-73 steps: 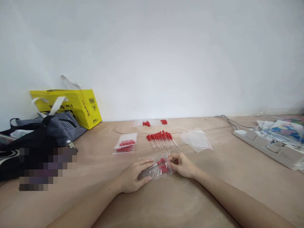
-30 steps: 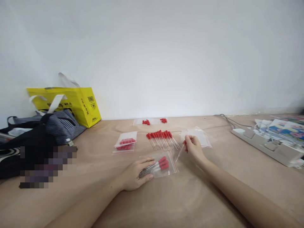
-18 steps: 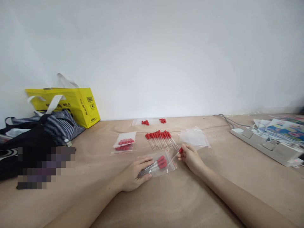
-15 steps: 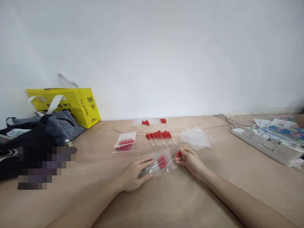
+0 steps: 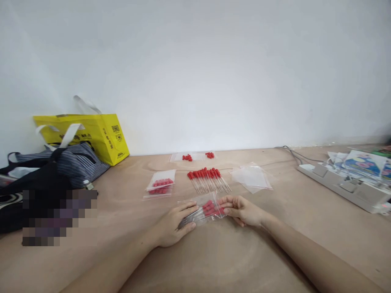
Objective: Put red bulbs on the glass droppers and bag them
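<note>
A clear zip bag (image 5: 198, 199) lies flat on the table, holding several thin metal rods with red ends. My left hand (image 5: 175, 224) grips its left part, fingers on top and thumb along the near edge. At the bag's right-hand mouth, my right hand (image 5: 244, 209) pinches a red-ended rod (image 5: 220, 211), whose shaft points left into the bag. Just beyond the bag, several more red-ended rods (image 5: 205, 175) lie side by side, red ends away from me. To their left, filled zip bags (image 5: 160, 185) are stacked. Flat zip bags (image 5: 252, 178) rest on the right.
Small red pieces (image 5: 187, 157) lie on a clear bag near the wall. A yellow bag (image 5: 106, 140), a striped bag (image 5: 77, 162) and a black item stand at the left. On the right are a white power strip (image 5: 342, 187) with cables and printed papers (image 5: 365, 162).
My right hand has moved left to the bag's mouth. The red-ended rod it pinches has gone from beside the opening into the bag. My left hand stays in place.
</note>
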The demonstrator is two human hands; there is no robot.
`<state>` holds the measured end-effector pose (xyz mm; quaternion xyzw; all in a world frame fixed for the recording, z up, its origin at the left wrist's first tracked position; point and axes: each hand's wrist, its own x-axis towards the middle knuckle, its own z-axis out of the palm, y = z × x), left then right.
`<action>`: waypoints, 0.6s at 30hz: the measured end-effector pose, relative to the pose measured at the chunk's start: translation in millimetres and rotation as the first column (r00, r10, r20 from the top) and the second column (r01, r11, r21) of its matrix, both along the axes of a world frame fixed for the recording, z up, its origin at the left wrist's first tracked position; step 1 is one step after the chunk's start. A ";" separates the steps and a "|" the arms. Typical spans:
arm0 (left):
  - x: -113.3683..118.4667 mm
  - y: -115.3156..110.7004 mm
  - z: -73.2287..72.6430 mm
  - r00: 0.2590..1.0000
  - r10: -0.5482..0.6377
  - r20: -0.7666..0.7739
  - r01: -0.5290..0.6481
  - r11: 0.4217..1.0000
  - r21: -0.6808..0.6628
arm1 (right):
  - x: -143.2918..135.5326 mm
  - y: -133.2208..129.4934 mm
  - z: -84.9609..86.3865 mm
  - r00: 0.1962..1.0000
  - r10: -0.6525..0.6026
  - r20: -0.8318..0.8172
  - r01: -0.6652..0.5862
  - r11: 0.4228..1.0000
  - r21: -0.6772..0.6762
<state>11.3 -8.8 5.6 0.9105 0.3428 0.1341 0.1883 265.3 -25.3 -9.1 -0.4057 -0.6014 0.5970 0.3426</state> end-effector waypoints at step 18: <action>-0.4 -0.6 4.7 0.997 -0.079 0.000 0.079 0.996 -0.036 | -5.4 4.0 -9.7 0.997 0.060 0.040 -0.065 0.989 0.131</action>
